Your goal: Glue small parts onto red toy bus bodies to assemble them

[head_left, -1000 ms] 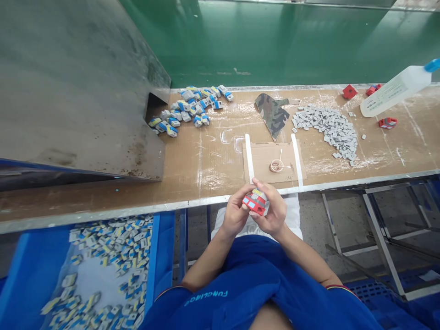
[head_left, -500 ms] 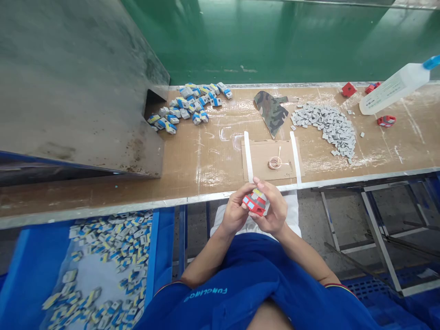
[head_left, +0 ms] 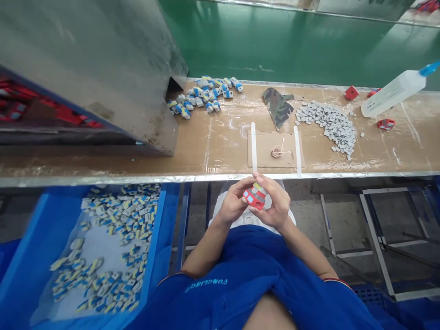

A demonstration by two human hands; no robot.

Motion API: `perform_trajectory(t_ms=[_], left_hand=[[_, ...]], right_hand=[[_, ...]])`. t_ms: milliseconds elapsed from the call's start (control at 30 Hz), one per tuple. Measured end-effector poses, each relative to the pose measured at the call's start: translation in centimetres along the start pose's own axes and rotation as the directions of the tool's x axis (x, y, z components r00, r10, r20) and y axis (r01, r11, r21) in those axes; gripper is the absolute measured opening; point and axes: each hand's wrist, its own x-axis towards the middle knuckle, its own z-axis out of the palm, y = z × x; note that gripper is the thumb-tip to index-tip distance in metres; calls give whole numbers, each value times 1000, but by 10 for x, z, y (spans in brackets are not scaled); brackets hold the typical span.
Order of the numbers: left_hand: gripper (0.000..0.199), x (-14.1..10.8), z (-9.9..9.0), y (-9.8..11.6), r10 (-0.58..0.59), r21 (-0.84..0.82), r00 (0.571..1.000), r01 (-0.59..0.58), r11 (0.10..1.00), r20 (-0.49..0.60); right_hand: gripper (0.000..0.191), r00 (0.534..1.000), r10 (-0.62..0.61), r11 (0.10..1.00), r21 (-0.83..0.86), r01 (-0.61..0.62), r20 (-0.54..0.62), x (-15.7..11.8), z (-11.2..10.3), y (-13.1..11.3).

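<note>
Both of my hands hold a small red block point(head_left: 254, 198) shaped like a toy bus, with pale window cut-outs. Yellow and grey parts sit at its upper end. My left hand point(head_left: 234, 202) cups it from the left side, and my right hand point(head_left: 273, 200) pinches it from the right with fingers over the top. The hands are just below the bench's front edge point(head_left: 220, 177), in front of a white cloth on my lap point(head_left: 288, 215). The fingers hide part of the block.
On the tan bench lie a cardboard sheet point(head_left: 271, 149) with a wire coil point(head_left: 277, 152), camouflage fabric point(head_left: 277, 107), grey pieces point(head_left: 326, 123), blue-and-white pieces point(head_left: 202, 95), and a white bottle point(head_left: 393, 94). A blue crate point(head_left: 103, 247) holding similar pieces sits lower left, beside a metal panel point(head_left: 89, 59).
My view has tilted, so the bench and crate sit higher and further right. The red block has turned slightly in my fingers, and both hands still hold it.
</note>
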Motion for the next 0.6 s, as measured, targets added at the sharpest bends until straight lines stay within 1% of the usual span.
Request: perform_trajectory(t_ms=[67, 133, 200, 233, 300, 333, 400, 467, 500, 533, 567, 600], left_hand=[[62, 2, -14, 10, -17, 80, 995, 9, 997, 101], [71, 3, -24, 25, -52, 168, 978, 17, 986, 202], [83, 3, -28, 41, -98, 228, 960, 37, 973, 261], [84, 3, -26, 48, -111, 249, 955, 41, 968, 275], [78, 2, -18, 60, -112, 269, 960, 41, 962, 257], [71, 3, -13, 66, -107, 273, 967, 41, 961, 232], [61, 9, -6, 78, -100, 289, 981, 49, 956, 164], [58, 29, -5, 91, -101, 345, 992, 66, 936, 82], [58, 47, -7, 100, -94, 397, 995, 74, 915, 32], [58, 71, -11, 109, -70, 464, 997, 73, 883, -24], [58, 100, -14, 119, -26, 549, 997, 64, 833, -76], [55, 133, -16, 130, 41, 648, 992, 47, 760, -120]], right_hand=[[64, 998, -19, 1000, 7, 19, 60, 2, -4, 4], [67, 989, -42, 999, -6, 43, 139, 7, -6, 8], [66, 971, -52, 998, -33, 61, 234, 14, -7, 12], [63, 958, -44, 997, -52, 62, 285, 18, -7, 12], [57, 928, -12, 995, -84, 47, 371, 30, -6, 10], [56, 916, 11, 995, -96, 31, 401, 37, -5, 8], [60, 899, 56, 994, -109, -9, 434, 53, -8, 4], [69, 908, 80, 994, -104, -41, 412, 69, -17, 4], [71, 926, 83, 994, -91, -53, 368, 76, -25, 7], [68, 953, 91, 994, -77, -72, 289, 81, -34, 14], [61, 977, 111, 993, -63, -101, 180, 84, -44, 23], [52, 985, 167, 985, -58, -164, 49, 85, -56, 36]])
